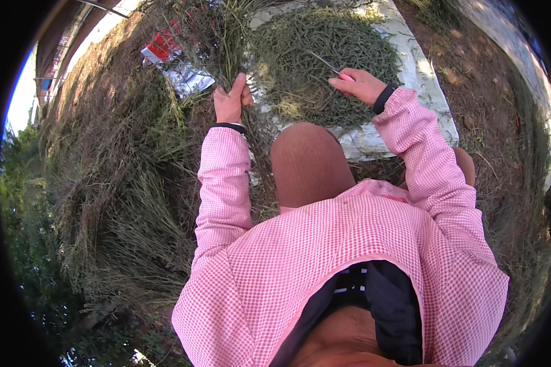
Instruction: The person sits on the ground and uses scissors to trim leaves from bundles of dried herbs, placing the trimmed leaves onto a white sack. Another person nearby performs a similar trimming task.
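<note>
My left hand (pixel 231 101) grips a bundle of long dry plant stems (pixel 232 48), thumb pointing up along them. The stems reach away from me past the hand, and some trail below the wrist. In my right hand (pixel 360 85) is a thin-bladed metal tool (pixel 323 62) with a pinkish handle; the fingers hide most of the handle, so its exact kind cannot be told. Its blade points up and left, over a heap of short green plant pieces (pixel 330 50). That heap rests on a pale sheet (pixel 418 69) on the ground, beyond my knee.
A large pile of uncut stems (pixel 133 202) covers the ground on my left. A red and silver plastic bag (pixel 163 48) lies partly under stems at the upper left. Bare brown soil (pixel 477 96) borders the sheet on the right, with another pale strip (pixel 500 36) farther out.
</note>
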